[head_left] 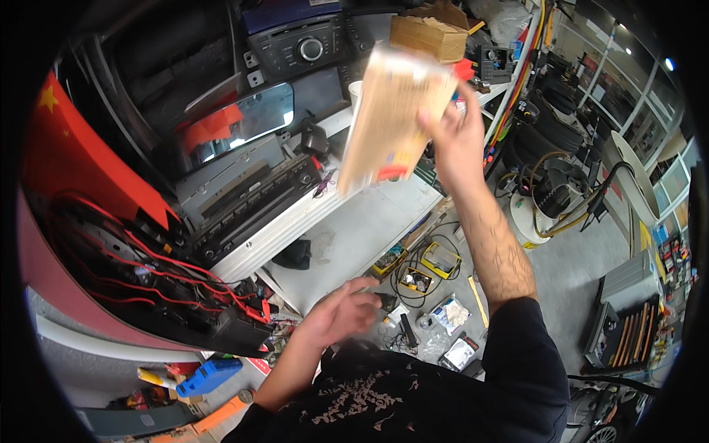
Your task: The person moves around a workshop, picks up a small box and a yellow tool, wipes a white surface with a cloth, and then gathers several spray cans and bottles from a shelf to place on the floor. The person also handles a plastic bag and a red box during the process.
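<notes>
The flat, tan, cardboard-like package I grip has a whitish far end and a blurred patch of red, yellow and blue toward its near end. Beyond it sits a brown cardboard carton. Far to the package's left, a red cloth flag bears 1 large yellow star. Nearer me than the package are small yellow bins, thin red cables, a blue plastic case and my black cloth T-shirt, printed with brownish flecks.
</notes>
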